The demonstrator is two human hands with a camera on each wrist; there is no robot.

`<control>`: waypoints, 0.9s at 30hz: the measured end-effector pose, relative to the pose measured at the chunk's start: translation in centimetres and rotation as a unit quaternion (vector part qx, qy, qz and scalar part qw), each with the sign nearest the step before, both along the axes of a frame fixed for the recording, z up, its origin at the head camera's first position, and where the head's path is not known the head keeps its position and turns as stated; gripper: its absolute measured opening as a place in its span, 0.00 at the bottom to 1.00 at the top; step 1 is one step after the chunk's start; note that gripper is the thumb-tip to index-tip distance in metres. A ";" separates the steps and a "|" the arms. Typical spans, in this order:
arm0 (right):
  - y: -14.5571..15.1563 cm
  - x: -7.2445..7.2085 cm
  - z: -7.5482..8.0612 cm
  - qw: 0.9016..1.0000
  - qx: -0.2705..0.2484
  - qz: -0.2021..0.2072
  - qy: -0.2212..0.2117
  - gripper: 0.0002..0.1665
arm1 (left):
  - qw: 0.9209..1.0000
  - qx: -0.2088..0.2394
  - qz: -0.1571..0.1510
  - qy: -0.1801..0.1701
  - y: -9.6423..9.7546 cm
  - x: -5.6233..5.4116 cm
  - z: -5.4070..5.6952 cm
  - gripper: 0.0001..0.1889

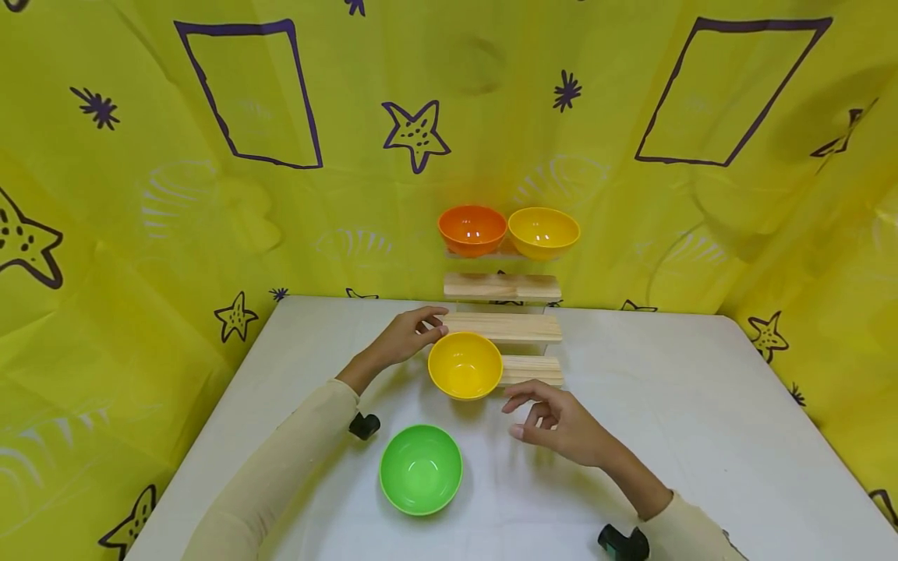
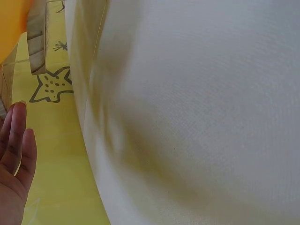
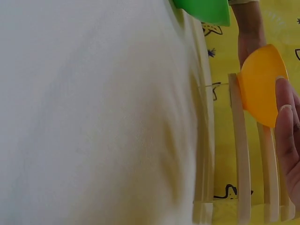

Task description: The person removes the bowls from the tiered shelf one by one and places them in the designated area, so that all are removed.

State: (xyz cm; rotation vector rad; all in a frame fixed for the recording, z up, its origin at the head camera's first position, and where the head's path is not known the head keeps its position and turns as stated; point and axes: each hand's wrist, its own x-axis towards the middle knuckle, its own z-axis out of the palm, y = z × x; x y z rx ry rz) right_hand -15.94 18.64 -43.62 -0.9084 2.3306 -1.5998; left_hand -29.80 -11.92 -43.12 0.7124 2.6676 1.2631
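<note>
A yellow bowl [image 1: 465, 366] sits upright on the left end of the lowest slat of a stepped wooden rack [image 1: 533, 371]. My left hand [image 1: 410, 336] is at the bowl's upper left, thumb tip right by the rim. In the left wrist view, the fingers [image 2: 18, 126] of that hand are extended. To the bowl's right, my right hand [image 1: 554, 425] hovers with loosely bent fingers and nothing in them. From the right wrist view, the yellow bowl [image 3: 263, 86] rests on a slat, and the right fingers [image 3: 284, 126] overlap its edge.
An orange bowl [image 1: 472, 231] and another yellow bowl [image 1: 543, 232] stand side by side on the top slat. Nearer me, a green bowl [image 1: 421, 470] sits on the white table [image 1: 701, 421]. Yellow patterned cloth [image 1: 491, 101] encloses the back and sides.
</note>
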 end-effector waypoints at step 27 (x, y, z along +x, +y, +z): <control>-1.6 -3.7 -0.3 0.989 -0.003 -0.131 -0.062 0.44 | 1.000 0.000 0.000 -0.002 0.1 0.1 0.0 0.24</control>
